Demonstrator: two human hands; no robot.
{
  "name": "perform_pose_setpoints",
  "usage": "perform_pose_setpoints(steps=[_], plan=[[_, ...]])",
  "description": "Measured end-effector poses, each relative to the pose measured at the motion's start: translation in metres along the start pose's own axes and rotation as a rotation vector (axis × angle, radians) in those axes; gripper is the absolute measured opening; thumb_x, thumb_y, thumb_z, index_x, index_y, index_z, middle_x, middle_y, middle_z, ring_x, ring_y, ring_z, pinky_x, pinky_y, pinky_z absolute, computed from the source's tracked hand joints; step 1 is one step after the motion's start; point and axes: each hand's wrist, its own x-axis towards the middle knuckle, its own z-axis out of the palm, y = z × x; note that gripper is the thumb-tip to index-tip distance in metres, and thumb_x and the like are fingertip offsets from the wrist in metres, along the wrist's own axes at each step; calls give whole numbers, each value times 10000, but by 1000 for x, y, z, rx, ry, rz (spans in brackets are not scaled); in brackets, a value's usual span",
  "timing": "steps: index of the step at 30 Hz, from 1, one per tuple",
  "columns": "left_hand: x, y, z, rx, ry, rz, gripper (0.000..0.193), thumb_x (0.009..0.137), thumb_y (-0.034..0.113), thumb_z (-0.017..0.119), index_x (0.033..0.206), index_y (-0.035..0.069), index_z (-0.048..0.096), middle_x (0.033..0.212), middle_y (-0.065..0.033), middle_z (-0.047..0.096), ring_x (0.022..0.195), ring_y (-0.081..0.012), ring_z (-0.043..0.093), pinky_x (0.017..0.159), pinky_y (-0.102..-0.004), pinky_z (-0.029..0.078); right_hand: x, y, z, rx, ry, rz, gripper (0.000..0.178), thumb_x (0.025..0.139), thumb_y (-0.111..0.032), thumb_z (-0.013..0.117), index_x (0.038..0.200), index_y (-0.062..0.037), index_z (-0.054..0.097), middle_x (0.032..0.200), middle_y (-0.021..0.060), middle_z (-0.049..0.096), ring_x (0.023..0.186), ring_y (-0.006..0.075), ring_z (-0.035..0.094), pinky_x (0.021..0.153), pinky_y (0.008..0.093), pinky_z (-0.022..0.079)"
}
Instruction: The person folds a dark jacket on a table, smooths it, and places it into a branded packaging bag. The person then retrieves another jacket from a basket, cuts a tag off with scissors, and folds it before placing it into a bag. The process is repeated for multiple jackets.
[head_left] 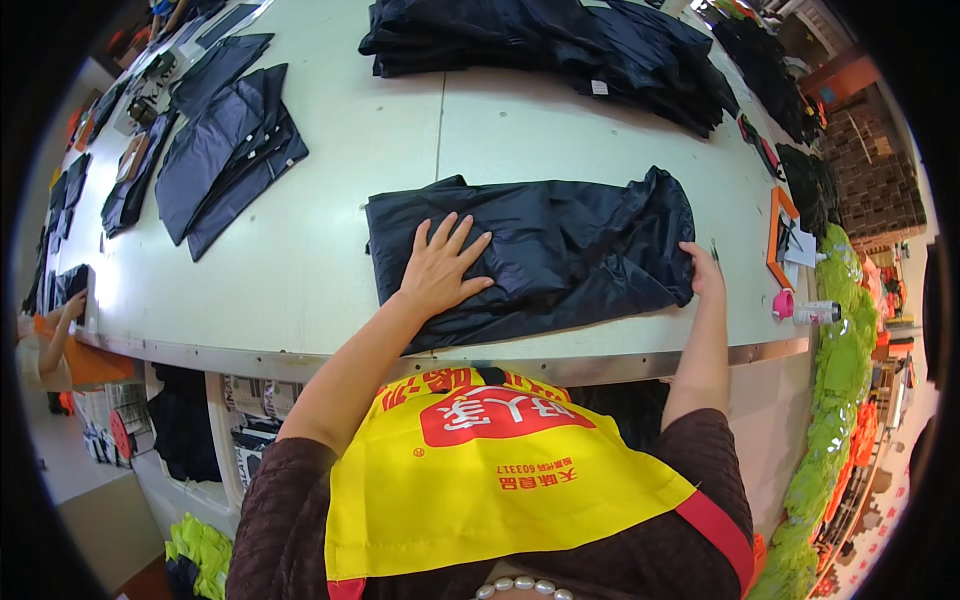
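A folded black garment (pixel 570 250) of thin, shiny fabric lies in front of me near the front edge of the pale table (pixel 310 290). My left hand (pixel 440 268) rests flat on its left part, fingers spread. At the garment's right end the cloth is bunched and rumpled. There my right hand (pixel 706 272) grips the edge, with some fingertips hidden by the fabric.
Across the table's far side lies a thick pile of black garments (pixel 540 40). Folded dark garments (pixel 225 150) are fanned out at left. An orange frame (pixel 782 238), a pink item (pixel 782 304) and a small cylinder (pixel 816 313) sit at right. Another person's arm (pixel 58 340) shows at far left.
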Motion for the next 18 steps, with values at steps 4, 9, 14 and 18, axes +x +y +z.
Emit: perform_pose_setpoints(steps=[4, 9, 14, 18], plan=[[-1, -1, 5, 10, 5, 5, 639, 848, 583, 469, 1363, 207, 434, 1418, -130, 373, 1337, -303, 284, 1076, -512, 162, -60, -55, 48, 393, -175, -122, 497, 767, -198, 668, 1168, 62, 532, 1086, 182, 629, 896, 302, 645, 860, 382, 522], [-5, -2, 11, 18, -10, -18, 629, 858, 593, 445, 1365, 222, 431, 1419, -126, 373, 1336, -299, 288, 1075, -517, 159, -207, -93, 202, 208, -380, -582, 302, 744, -148, 694, 991, 18, 640, 896, 115, 667, 802, 200, 648, 785, 321, 521], [-2, -8, 56, -424, 204, -50, 603, 849, 515, 498, 1339, 167, 456, 1384, -125, 419, 1306, -285, 338, 1070, -474, 207, -253, -2, 378, -1060, -397, -1065, 427, 684, -377, 731, 861, -21, 574, 885, 181, 608, 788, 335, 603, 676, 382, 487], [-18, -11, 60, -234, 141, -16, 567, 855, 462, 514, 1323, 145, 468, 1370, -120, 435, 1295, -279, 358, 1064, -457, 237, -256, 36, 435, -1477, -375, -1084, 637, 661, -446, 758, 1002, 16, 481, 881, 203, 616, 819, 301, 626, 764, 368, 488]])
